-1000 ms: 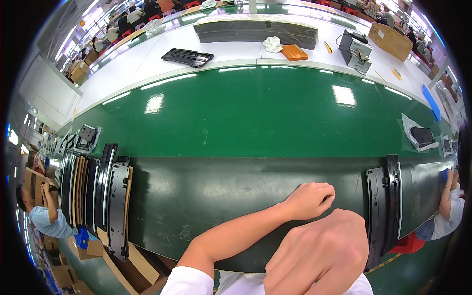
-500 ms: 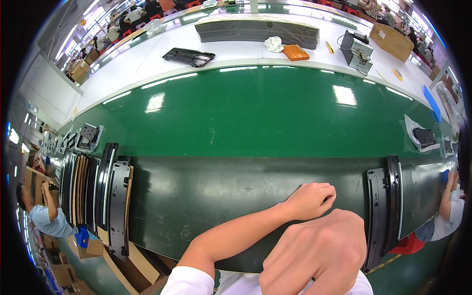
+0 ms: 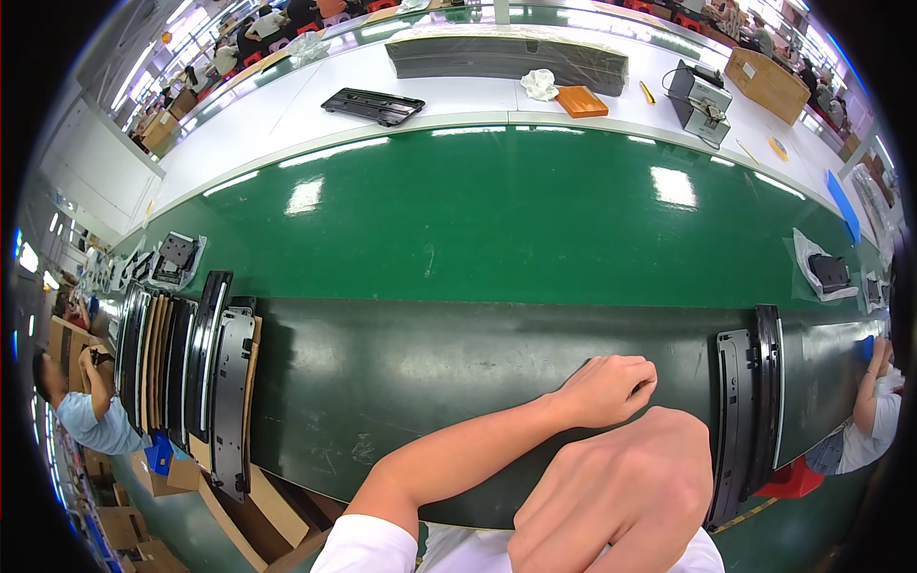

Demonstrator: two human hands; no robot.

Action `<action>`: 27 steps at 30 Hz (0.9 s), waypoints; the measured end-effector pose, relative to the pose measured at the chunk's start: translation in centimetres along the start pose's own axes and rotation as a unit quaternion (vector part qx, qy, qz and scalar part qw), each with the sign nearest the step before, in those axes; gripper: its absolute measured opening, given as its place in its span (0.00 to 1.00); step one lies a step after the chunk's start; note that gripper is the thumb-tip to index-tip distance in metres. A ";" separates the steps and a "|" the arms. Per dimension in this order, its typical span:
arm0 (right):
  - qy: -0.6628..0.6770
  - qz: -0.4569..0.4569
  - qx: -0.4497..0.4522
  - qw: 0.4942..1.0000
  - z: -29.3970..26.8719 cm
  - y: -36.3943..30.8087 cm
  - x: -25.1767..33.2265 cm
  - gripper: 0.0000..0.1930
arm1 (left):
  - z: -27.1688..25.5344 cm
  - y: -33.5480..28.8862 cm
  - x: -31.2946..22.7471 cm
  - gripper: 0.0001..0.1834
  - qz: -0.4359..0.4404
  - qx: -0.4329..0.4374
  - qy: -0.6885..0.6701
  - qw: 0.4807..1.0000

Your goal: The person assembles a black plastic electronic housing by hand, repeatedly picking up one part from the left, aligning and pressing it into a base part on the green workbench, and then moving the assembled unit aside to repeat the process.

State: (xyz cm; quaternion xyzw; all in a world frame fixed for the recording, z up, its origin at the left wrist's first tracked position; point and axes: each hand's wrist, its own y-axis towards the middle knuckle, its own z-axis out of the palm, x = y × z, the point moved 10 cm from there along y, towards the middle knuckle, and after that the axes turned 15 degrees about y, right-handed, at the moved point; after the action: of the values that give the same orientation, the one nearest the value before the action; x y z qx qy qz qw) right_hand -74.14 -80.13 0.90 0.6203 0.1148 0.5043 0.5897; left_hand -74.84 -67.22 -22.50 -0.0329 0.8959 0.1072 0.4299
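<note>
- A stack of frames [image 3: 205,372] stood on edge at my left, untouched.
- My left hand [image 3: 611,390] lay curled, fingers pressed together, on the dark table [image 3: 401,382]; I couldn't tell what it pinched.
- My right hand [image 3: 621,501] hung fisted near the camera, empty-looking.
- Another frame [image 3: 750,411] stood at my right.
- Since earlier, little had moved.

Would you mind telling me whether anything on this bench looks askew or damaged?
Nothing stands out. The black panels stand stacked on edge at the left, another black panel stands at the right, and the left hand rests curled on the dark bench.
</note>
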 end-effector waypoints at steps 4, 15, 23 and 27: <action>0.020 0.019 -0.011 1.000 -0.9 1.8 0.6 0.04 | 0.0 -0.2 0.2 0.06 0.000 -0.003 0.004 1.000; 0.010 0.038 -0.012 0.999 -0.6 2.0 0.1 0.05 | 0.3 0.0 0.4 0.07 0.016 -0.015 0.022 1.000; 0.003 0.002 0.041 0.999 -0.3 2.0 0.1 0.04 | 0.5 0.1 0.4 0.06 0.001 -0.003 0.000 1.000; 0.006 0.106 0.107 0.989 0.3 0.8 -0.7 0.12 | 0.2 0.0 0.1 0.06 0.000 -0.003 -0.003 1.000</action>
State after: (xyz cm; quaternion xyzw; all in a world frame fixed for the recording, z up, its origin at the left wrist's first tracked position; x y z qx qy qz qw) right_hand -74.57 -81.02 1.30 0.6856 0.1046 0.5523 0.4625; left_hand -74.81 -67.16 -22.72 -0.0338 0.8944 0.1099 0.4323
